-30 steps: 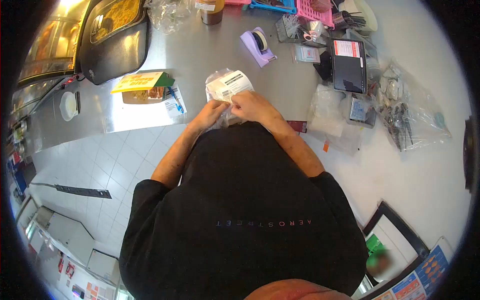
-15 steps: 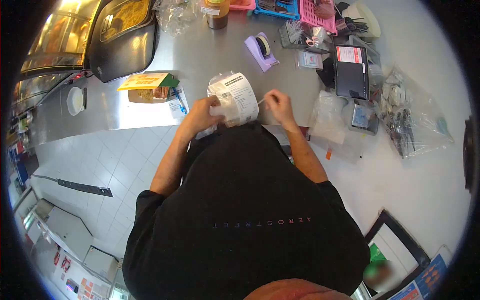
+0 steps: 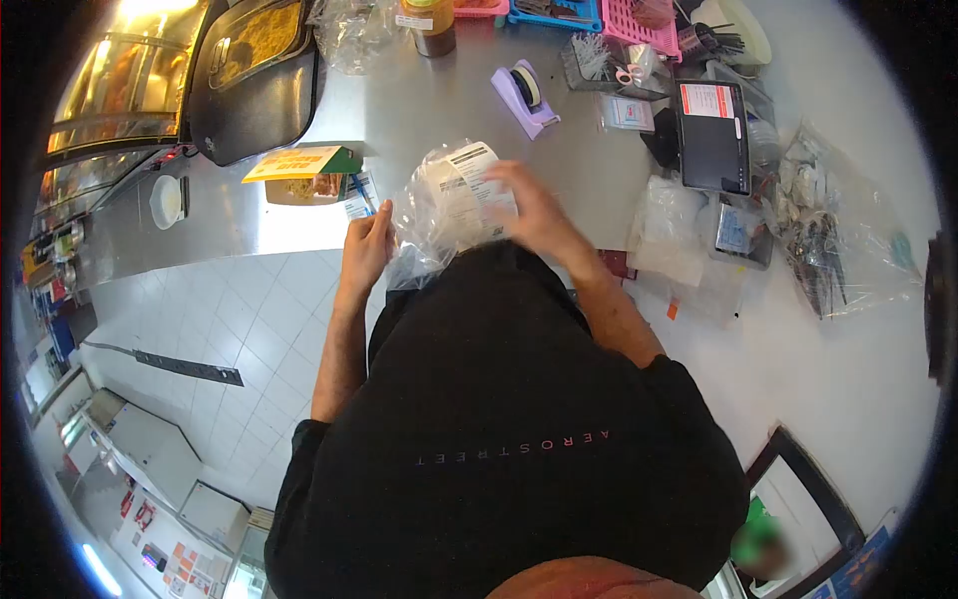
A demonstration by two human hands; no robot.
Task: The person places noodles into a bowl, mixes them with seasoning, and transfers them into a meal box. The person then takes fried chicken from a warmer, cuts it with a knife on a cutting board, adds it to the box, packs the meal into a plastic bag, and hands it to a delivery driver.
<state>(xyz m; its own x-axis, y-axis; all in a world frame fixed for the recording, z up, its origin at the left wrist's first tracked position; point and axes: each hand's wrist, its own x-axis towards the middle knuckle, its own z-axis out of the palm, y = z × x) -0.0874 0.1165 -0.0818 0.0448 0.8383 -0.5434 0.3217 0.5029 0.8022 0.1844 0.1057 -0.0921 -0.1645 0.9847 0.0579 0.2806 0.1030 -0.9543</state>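
Note:
A clear plastic bag with a pale round container inside lies at the counter's front edge, against my black shirt. On its right side is a white printed label. My left hand is closed at the bag's left edge, thumb up, pinching the plastic. Over the label's right part is my right hand, its fingers blurred by motion; whether they grip anything is unclear. Left of the bag, an open food box with a yellow lid flap sits beside a blue pen and a paper slip.
A purple tape dispenser stands behind the bag on the steel counter. To the right are a tablet, plastic bags and a mesh holder. A black tray and jar stand at the back.
My left hand has moved left from the bag's top to its left edge. My right hand, earlier pinching a thin white piece right of the bag, has moved left over the label.

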